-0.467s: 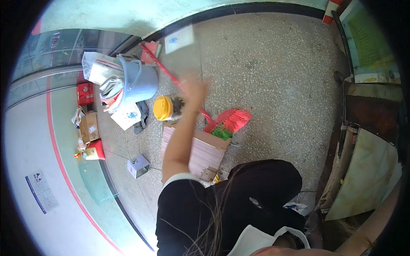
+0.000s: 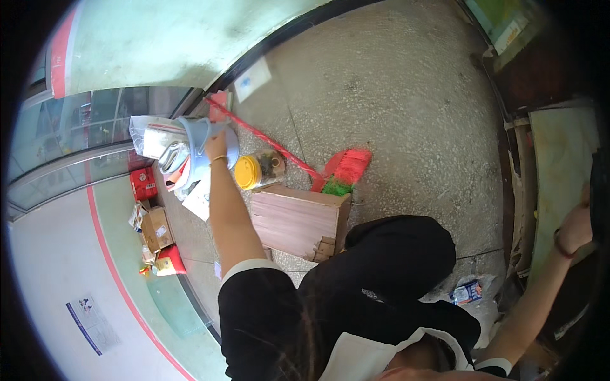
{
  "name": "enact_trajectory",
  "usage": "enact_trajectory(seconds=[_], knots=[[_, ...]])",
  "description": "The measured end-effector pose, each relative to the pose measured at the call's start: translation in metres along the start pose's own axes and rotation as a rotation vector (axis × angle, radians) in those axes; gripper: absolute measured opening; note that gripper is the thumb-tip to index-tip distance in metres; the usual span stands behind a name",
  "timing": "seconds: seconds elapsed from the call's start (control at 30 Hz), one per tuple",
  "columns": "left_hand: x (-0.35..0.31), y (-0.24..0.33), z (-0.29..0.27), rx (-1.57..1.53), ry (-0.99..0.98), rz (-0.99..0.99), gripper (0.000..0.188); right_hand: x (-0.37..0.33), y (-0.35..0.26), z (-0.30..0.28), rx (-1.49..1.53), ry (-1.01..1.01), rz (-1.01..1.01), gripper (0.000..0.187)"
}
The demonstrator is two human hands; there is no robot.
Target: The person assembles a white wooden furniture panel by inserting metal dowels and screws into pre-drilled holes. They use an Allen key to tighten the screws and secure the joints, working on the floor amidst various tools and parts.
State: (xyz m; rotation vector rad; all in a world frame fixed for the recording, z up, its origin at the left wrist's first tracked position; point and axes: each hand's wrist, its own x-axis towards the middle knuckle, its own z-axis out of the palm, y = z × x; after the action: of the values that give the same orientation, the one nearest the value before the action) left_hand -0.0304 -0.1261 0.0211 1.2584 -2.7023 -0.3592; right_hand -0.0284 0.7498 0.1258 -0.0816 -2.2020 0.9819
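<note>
No wording can be made out anywhere. Down and to the left of the blue bucket (image 2: 199, 152), a white notice (image 2: 92, 324) with a dark blue band hangs on the wall (image 2: 47, 273), its print too small. Nearer the bucket on that side, the red package (image 2: 143, 183) bears pale, blurred marks; far to its lower right, the blue-and-white packet (image 2: 466, 293) has illegible lettering.

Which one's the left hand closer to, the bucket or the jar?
The big blue bucket; the left hand is right at it. The clear jar with the yellow lid sits farther off, beside the cardboard box.
</note>
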Motion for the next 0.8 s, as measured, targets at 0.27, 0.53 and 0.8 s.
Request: enact_trajectory(seconds=[0.27,0.53,0.8], knots=[[-0.089,-0.087,0.030,0.615,-0.342,0.071,0.045,-0.167,0.003,-0.004,0.346,-0.065,0.637,0.021],[-0.053,-0.131,0.040,-0.192,-0.034,-0.070,0.042,-0.226,0.004,0.031,0.499,0.003,0.801,0.019],[0.031,-0.018,-0.074,0.135,0.225,0.110,0.067,-0.233,-0.017,0.040,0.529,-0.113,0.752,0.018]])
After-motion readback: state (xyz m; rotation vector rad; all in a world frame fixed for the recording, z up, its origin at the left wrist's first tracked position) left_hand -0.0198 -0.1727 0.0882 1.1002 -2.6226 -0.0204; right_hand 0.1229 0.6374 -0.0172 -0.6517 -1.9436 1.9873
